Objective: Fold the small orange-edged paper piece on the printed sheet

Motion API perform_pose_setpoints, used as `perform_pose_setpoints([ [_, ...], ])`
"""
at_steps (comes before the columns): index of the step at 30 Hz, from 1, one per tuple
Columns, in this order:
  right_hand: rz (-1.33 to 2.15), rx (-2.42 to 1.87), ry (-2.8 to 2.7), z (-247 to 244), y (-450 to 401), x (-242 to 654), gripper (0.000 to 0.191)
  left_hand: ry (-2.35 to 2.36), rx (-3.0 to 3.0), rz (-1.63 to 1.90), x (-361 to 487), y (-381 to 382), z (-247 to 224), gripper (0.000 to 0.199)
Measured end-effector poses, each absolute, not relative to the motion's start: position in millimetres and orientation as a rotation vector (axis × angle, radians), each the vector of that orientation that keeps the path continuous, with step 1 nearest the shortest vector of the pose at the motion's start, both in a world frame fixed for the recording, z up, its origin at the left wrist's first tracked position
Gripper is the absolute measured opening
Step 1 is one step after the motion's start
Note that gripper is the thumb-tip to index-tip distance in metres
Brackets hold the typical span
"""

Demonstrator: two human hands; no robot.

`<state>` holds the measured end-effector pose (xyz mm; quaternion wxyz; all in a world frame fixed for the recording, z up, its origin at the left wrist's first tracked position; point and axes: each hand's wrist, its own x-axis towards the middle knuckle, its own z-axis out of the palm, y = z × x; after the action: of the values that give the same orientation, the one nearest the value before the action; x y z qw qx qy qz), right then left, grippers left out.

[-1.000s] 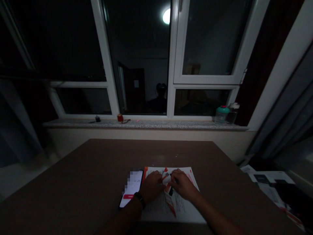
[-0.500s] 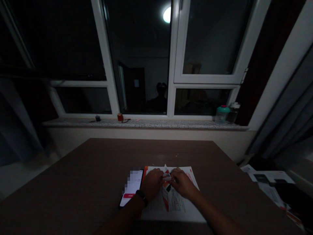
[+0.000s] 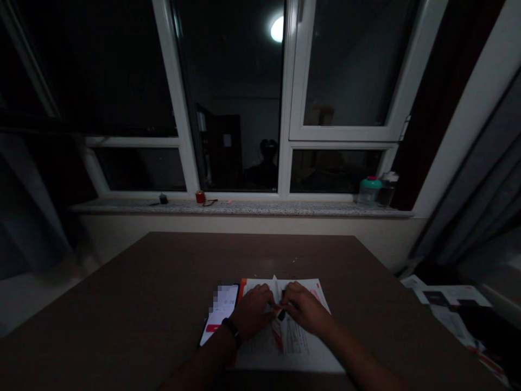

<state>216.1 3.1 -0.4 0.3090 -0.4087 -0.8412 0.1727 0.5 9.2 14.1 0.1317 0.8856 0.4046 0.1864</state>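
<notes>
A folded piece of printed paper (image 3: 278, 332), white with orange and black parts, lies over a white printed sheet (image 3: 293, 361) with an orange left edge. My left hand (image 3: 255, 309), with a dark band at the wrist, has its fingers closed on the folded paper from the left. From the right, my right hand (image 3: 305, 306) pinches the same paper, its fingertips close to those of my left hand. The fingers partly hide the paper between them. A lit phone (image 3: 222, 309) lies just left of my left hand.
The brown table (image 3: 163, 282) reaches a wall below a window. On the sill (image 3: 260, 207) stand a red jar (image 3: 200, 196), a small dark bottle (image 3: 163, 199) and a bottle with a teal lid (image 3: 369, 191). More papers (image 3: 451, 296) lie at the far right.
My fingertips have shifted on the folded paper and now cover its upper part more. The fingers of both hands have come closer together.
</notes>
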Motion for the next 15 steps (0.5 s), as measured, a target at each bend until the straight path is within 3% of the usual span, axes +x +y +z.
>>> perform_pose_setpoints([
  [4,0.454,-1.079,-2.273,2,1,220,0.017,1.150,2.592,0.531,2,11,11,0.012],
  [15,0.357,-1.223,-2.350,14,-7,217,0.009,1.090,2.732,0.361,4,6,22,0.020],
])
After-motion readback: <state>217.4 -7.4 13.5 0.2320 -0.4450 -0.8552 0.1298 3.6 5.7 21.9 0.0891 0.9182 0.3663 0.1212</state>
